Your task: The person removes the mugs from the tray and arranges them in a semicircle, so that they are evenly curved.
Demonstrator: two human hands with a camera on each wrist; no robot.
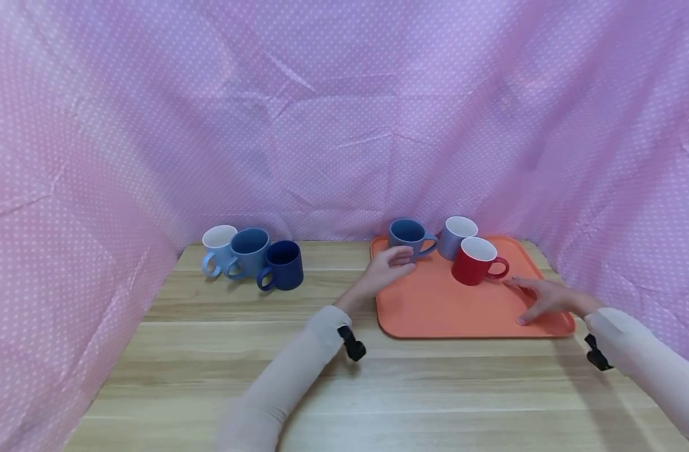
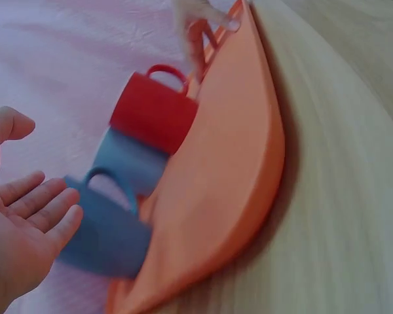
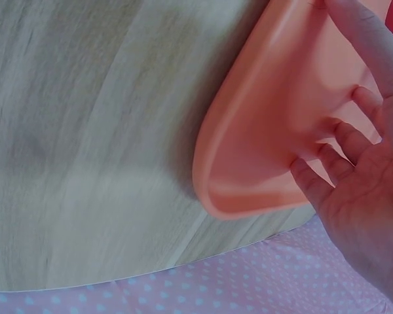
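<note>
My left hand (image 1: 385,271) is beside a grey-blue mug (image 1: 406,231) at the tray's back left, its fingers loosely bent and holding nothing. In the left wrist view its palm faces that mug (image 2: 108,229), with a gap visible between the thumb and fingers. Over the right part of the orange tray (image 1: 446,314) is my right hand (image 1: 544,296), fingers spread, just right of a red mug (image 1: 470,267). Its fingertips (image 3: 301,169) seem to touch the tray; contact is hard to tell. Behind the red mug stands a pale blue-grey mug (image 1: 450,242) with a white inside.
Left on the wooden table (image 1: 220,364), a light blue mug (image 1: 220,245), a mid-blue mug (image 1: 250,251) and a dark navy mug (image 1: 287,270) stand close together, handles toward the front left. A pink dotted cloth (image 1: 333,125) hangs behind and at both sides.
</note>
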